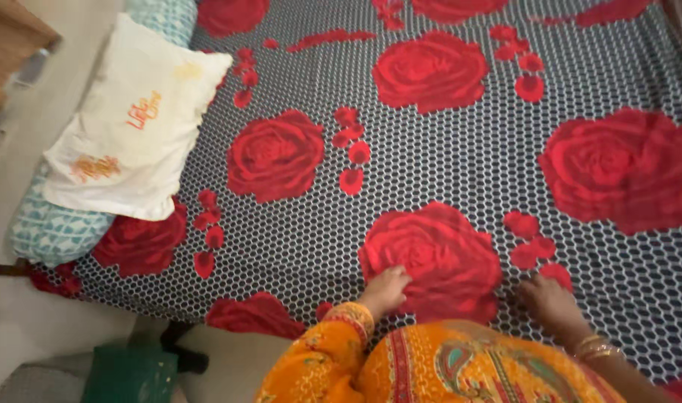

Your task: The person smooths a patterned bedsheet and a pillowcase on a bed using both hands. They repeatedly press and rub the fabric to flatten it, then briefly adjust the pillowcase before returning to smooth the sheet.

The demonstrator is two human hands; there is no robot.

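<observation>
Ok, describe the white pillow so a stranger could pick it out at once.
Start at the bed sheet, dark honeycomb print with big red roses. At its far left edge lies the white pillow, atop a teal patterned bolster. Only it is plain white with small orange embroidery.

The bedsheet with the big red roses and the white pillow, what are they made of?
The bedsheet looks like thin printed cloth, probably cotton: matte, lying flat under both hands, left hand and right hand. The white pillow seems soft fabric with orange stitching or print; its edges look floppy.
</observation>
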